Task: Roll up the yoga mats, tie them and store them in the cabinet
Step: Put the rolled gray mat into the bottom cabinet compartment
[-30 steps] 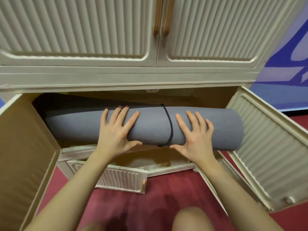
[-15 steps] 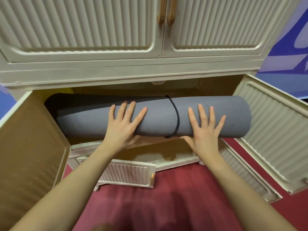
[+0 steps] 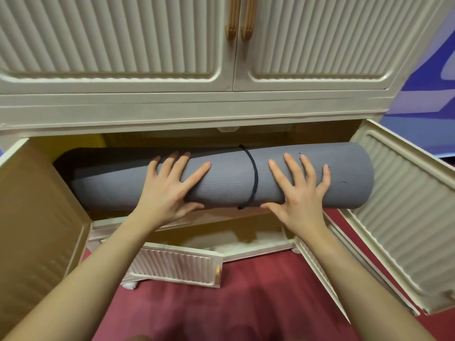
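Mat: grey rolled yoga mat (image 3: 221, 183) (bound by a black cord (image 3: 253, 178)) is lodged half inside the cabinet's (image 3: 197, 109) open lower compartment.
Hands: left hand (image 3: 170, 190) and right hand (image 3: 299, 193) are pressed flat, fingers spread, either side of the cord.

Both bare forearms were extended forward and slightly inward, and the left hand (image 3: 170, 190) and the right hand (image 3: 299, 193) were laid palm-down side by side, well apart, with fingers spread and nearly straight and each thumb stretched inward toward the other hand.
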Tool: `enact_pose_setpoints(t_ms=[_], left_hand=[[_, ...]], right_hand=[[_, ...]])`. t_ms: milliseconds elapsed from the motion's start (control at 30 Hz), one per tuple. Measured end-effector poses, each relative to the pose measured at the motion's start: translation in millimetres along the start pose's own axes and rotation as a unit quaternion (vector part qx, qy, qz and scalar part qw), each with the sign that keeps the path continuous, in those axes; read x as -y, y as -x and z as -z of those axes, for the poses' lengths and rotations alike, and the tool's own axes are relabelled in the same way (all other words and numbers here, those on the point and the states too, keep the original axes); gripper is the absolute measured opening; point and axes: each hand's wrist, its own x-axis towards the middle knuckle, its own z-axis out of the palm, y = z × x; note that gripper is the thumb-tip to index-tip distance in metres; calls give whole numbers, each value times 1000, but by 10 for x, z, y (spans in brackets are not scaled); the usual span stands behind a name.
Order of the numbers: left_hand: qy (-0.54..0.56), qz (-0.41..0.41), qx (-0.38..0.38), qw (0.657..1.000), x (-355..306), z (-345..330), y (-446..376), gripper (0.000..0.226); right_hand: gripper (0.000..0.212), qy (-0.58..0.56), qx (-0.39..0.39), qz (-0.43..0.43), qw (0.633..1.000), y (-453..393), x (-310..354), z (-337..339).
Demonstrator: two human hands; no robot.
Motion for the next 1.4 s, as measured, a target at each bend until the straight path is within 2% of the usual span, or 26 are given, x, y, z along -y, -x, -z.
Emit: enact_pose_setpoints(t_ms=[367,667,833,900,1067,1300,1400], left_hand=[[6,44,41,998,-68,-111,-122,94],[-2,85,52,995,-196,-385,-140,94],[-3,93,45,995,-206,-493,-55,79],[0,120,64,991,-243,-497,-71,75],[-12,151,113,982,-287,-481,-117,72],[23,165,40,985,-412,-557,-72,73],[5,176,94,980,-432,-486,-75,74]], right_hand=[[97,-39,82,-8,996,-251,-169,-279],[83,24,106,-64,992,-66,-93,-619],[67,24,117,-56,991,-11,-134,-721],[65,26,127,-83,988,-5,-96,-727],[69,-9,142,-136,980,-31,27,-790],[65,-47,119,-160,979,139,91,-861],[65,-42,137,-173,974,135,153,-809]])
